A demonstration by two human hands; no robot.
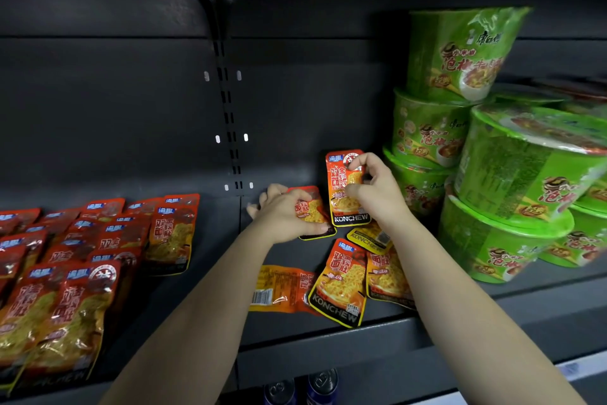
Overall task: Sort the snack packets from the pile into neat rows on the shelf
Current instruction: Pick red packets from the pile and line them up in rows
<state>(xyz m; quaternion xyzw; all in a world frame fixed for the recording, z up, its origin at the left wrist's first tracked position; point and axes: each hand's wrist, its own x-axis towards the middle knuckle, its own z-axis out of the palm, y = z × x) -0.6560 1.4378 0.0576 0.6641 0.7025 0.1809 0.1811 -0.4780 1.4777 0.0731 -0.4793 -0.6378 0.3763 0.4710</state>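
The right hand (374, 191) pinches one upright packet (340, 181) near the back of the shelf (295, 339). The left hand (282, 212) grips a second packet (312, 212) lying just beside it. Four loose packets (341, 283) lie near the front edge. Overlapping rows (65, 273) fill the left end, and at least six green bowls (525, 161) are stacked at the right end.

Glossy foil-look snack packets (341, 283), matt dk-grey metal shelf (328, 335), shiny shrink-wrapped bowls (512, 181)

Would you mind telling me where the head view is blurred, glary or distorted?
Head view: the green noodle bowls are smeared; glare spots on the shelf bracket; the slotted post slants from the wide lens; the upright packet is sharp.
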